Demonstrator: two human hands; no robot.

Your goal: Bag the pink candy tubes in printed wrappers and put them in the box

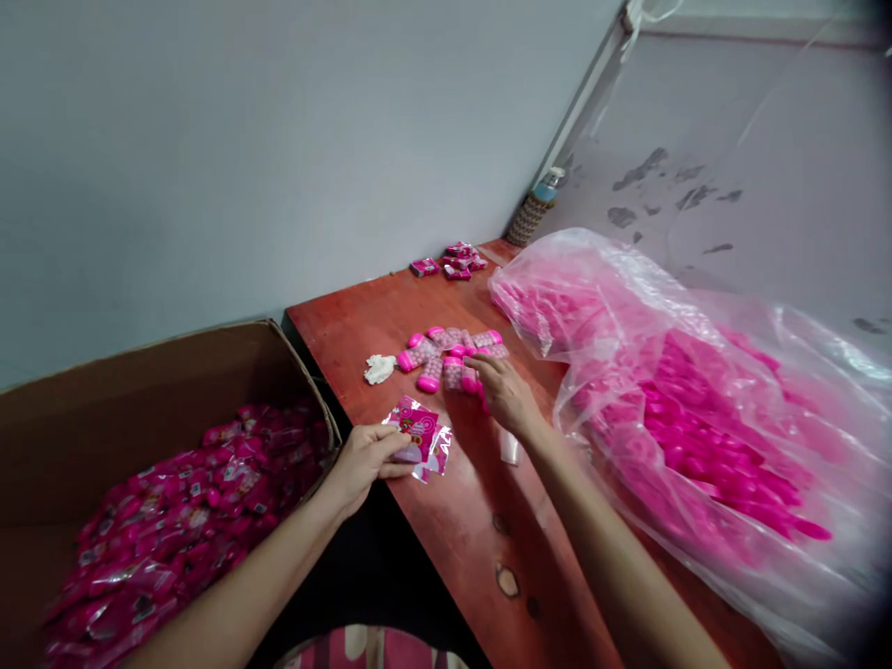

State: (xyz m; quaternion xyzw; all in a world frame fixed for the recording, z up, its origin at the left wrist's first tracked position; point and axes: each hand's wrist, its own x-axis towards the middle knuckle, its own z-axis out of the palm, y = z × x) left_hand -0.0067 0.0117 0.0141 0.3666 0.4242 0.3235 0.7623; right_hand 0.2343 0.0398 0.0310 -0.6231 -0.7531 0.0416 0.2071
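Note:
My left hand (pixel 366 465) is closed on a few flat, clear-edged plastic packets (pixel 418 432) printed in pink, held over the table's near edge. Reaching across the table, my right hand (pixel 505 395) has its fingers stretched over a cluster of small clear containers (pixel 430 373) with bright pink ends and pale beads inside. The fingertips are at the containers on the cluster's right side; my thumb is mostly hidden. A crumpled white scrap (pixel 380 369) lies left of the cluster. Beside my right wrist is a small clear cup-like piece (pixel 510 448).
A cardboard box (pixel 174 358) at the left holds many filled pink packets (pixel 188 502). On the right, a large clear bag (pixel 592 260) of pink plastic pieces (pixel 711 437) covers part of the red table (pixel 452 520). Several small pink packs (pixel 460 260) and a bottle (pixel 547 184) stand by the wall.

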